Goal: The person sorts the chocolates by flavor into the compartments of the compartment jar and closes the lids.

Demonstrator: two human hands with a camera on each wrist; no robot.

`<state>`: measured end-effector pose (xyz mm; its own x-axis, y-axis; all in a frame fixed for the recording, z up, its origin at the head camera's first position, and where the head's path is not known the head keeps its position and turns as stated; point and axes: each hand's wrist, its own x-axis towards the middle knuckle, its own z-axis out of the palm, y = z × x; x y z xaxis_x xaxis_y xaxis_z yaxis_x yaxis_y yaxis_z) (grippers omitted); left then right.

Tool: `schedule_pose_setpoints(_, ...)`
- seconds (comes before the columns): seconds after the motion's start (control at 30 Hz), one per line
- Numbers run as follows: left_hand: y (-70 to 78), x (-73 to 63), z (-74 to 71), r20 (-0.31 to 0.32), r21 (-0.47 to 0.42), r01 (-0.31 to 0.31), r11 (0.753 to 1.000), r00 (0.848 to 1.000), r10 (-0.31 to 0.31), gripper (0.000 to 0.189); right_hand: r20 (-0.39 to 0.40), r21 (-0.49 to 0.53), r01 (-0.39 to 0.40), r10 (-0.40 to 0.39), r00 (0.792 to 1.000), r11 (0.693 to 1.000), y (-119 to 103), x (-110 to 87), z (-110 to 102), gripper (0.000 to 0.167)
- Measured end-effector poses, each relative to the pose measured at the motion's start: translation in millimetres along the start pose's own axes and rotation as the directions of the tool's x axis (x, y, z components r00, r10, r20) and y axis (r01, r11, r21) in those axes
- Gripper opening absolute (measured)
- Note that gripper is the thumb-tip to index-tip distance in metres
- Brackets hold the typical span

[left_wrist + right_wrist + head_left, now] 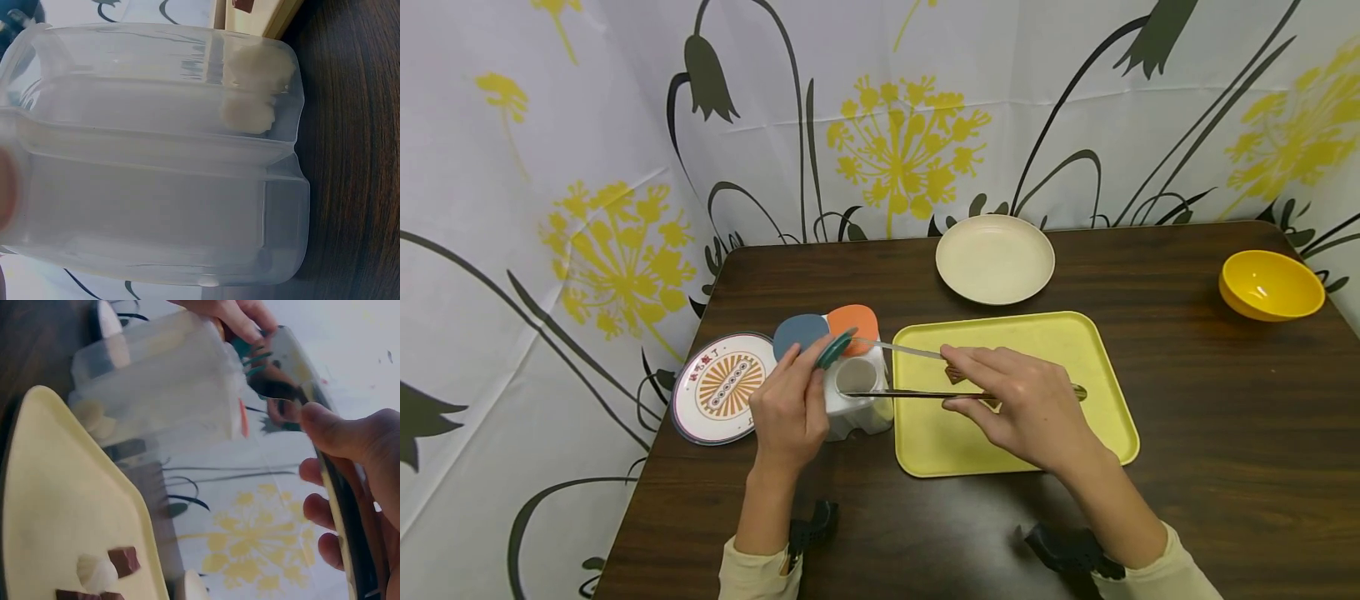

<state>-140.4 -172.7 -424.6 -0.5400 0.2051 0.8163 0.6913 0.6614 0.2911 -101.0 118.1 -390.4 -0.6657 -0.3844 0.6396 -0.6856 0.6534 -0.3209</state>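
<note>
In the head view my left hand holds up the teal lid of a translucent compartment container, pinching it between thumb and fingers. The uncovered compartment's mouth is round. My right hand grips metal tongs over the yellow tray. The tong arms are spread apart, with one tip over the open mouth and the other near the lid. Off-white lumps sit at the bottom of one compartment in the left wrist view. Brown chunks and a white ridged piece lie on the tray.
A blue lid and an orange lid are on the container's far side. A patterned plate stands left of it. Behind the tray is a cream plate; a yellow bowl stands at the far right.
</note>
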Motion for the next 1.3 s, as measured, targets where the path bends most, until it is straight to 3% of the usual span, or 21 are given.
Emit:
schedule_pose_setpoints(0.17,0.4,-0.6,-0.2,0.0,-0.004,0.01,1.0,1.0,-0.01,0.036,-0.006,-0.046,-0.059,0.059,0.998,0.997,9,-9.7,-13,0.062)
schedule_pose_setpoints(0.33,0.4,-1.7,0.0,-0.008,0.0,0.008,1.0,1.0,-0.008,0.036,0.046,-0.069,-0.135,0.138,0.989,0.989,23,-24.9,-23,0.061)
schedule_pose_setpoints(0.57,-0.1,-2.9,0.5,-0.018,0.006,0.0,1.0,1.0,0.0,0.036,0.168,-0.098,-0.257,0.271,0.948,0.961,37,-49.3,-25,0.057)
schedule_pose_setpoints(0.87,-0.4,-2.9,1.2,-0.012,-0.001,0.003,1.0,1.0,-0.003,0.036,0.254,-0.124,-0.282,0.306,0.918,0.951,45,-75.8,-11,0.053)
schedule_pose_setpoints(1.3,-0.1,-0.5,2.0,-0.018,-0.012,0.001,1.0,1.0,-0.001,0.036,0.293,-0.142,-0.318,0.347,0.891,0.937,50,-87.3,-2,0.051)
